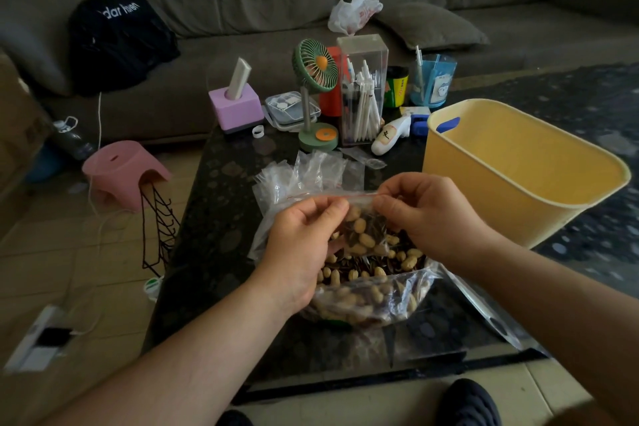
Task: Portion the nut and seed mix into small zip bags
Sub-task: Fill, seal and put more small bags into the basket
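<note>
A small clear zip bag [363, 232] with a red seal strip holds peanuts and dark seeds. It hangs above a large open plastic bag of the nut and seed mix [366, 290] on the dark table. My left hand [304, 249] pinches the small bag's top left corner, fingers curled round its side. My right hand [425, 214] pinches the seal strip at the top right. A pile of empty small zip bags [304, 173] lies just behind my hands.
A yellow plastic bin [518, 169] stands at the right of the dark table [221, 218]. Behind the bags are a green desk fan [316, 79], a clear pen box [363, 90], a purple box [235, 107] and a blue cup [432, 79]. A pink stool [124, 173] sits on the floor at left.
</note>
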Tool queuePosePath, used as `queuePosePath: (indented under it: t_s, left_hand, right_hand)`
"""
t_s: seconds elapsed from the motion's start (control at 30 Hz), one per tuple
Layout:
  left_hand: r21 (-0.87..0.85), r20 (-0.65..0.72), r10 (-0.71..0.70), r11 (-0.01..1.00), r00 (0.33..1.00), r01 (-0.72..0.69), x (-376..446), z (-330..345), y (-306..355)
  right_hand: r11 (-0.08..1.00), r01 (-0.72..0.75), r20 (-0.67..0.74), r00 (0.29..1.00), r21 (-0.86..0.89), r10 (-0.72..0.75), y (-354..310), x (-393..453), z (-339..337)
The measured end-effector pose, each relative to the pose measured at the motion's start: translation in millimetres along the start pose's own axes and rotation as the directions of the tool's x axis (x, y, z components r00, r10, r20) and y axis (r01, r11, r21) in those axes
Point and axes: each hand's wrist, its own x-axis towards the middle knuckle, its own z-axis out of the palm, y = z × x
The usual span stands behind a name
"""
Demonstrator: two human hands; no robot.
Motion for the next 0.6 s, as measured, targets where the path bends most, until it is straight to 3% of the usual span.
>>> queuePosePath:
  t_s: [0.17, 0.4, 0.6]
  left_hand:
    - [0.019, -0.009, 0.073, 0.997, 0.997, -0.073, 0.3, -0.5, -3.2]
    - [0.111, -0.008, 0.174, 0.979, 0.985, -0.172, 1.5, -2.5, -6.1]
    - [0.293, 0.038, 0.368, 0.885, 0.929, -0.363, 2.3, -8.6, -7.4]
  right_hand:
    - [0.996, -0.040, 0.051, 0.998, 0.081, 0.036, -1.0, -1.0, -0.5]
    - [0.998, -0.019, 0.041, 0.999, 0.062, 0.017, -1.6, -1.8, 0.5]
    - [0.997, -0.012, 0.019, 1.000, 0.075, 0.010, -0.6, -0.6, -1.4]
